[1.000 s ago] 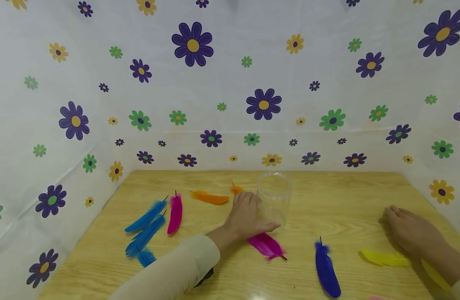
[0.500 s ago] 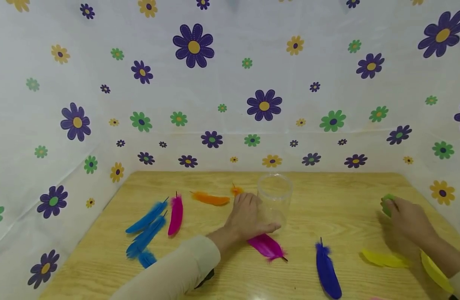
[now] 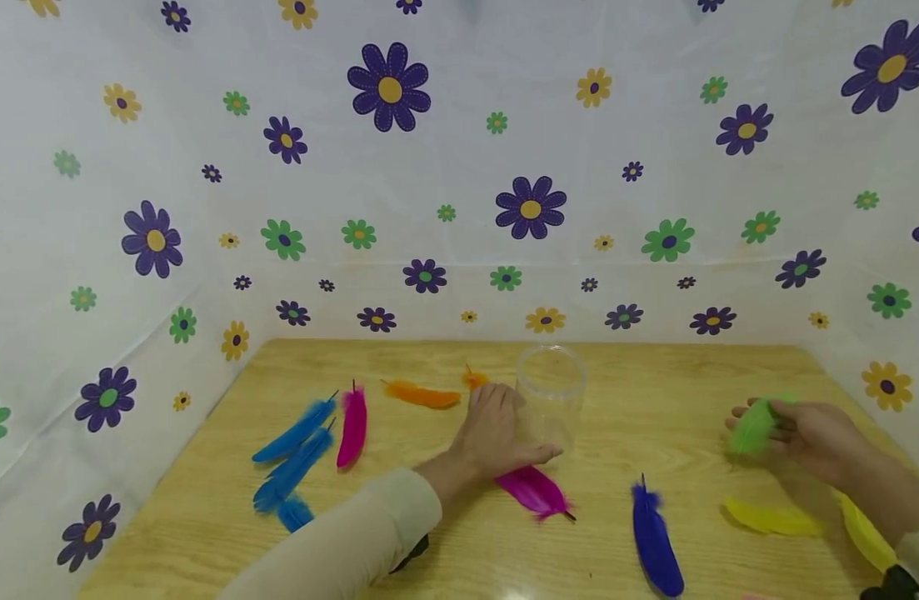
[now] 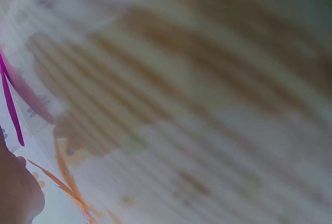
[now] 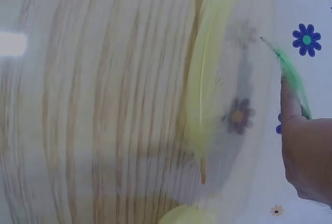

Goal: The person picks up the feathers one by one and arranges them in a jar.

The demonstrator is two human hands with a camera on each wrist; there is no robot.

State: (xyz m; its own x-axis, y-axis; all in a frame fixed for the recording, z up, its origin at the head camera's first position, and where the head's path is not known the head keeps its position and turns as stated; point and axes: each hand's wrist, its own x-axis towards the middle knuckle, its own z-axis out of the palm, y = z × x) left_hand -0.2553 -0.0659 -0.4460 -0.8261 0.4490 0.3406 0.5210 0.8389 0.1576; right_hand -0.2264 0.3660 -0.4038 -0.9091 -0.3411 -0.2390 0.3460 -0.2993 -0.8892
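White flower-printed cloth hangs behind and beside the wooden table.

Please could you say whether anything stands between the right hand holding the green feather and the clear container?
Nothing visible does: between the right hand holding the green feather and the clear container, the head view shows only tabletop. The dark blue feather lies aside, nearer the camera, and the left hand holds the container's left side.
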